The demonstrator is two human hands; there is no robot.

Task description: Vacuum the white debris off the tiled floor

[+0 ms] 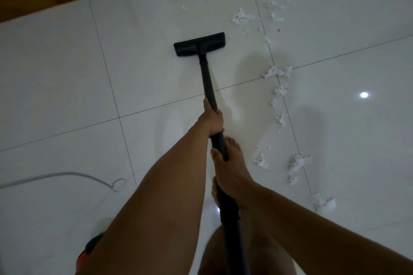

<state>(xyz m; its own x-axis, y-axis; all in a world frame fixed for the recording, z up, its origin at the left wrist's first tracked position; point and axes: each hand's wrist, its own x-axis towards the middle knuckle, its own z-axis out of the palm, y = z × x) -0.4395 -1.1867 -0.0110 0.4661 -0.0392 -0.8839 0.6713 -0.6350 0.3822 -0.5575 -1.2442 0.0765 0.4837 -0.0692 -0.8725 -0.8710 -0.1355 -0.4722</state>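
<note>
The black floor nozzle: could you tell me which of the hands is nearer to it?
Left. The left hand grips the wand farther down, closer to the floor nozzle; the right hand holds it higher up, behind the left.

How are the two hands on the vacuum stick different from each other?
The left hand grips farther down the black vacuum tube, nearer the floor head; the right hand grips higher up, closer to the body. The left arm reaches out nearly straight, while the right arm comes in from the side at an angle. Both hands are bare and wrapped tight around the same tube.
</note>
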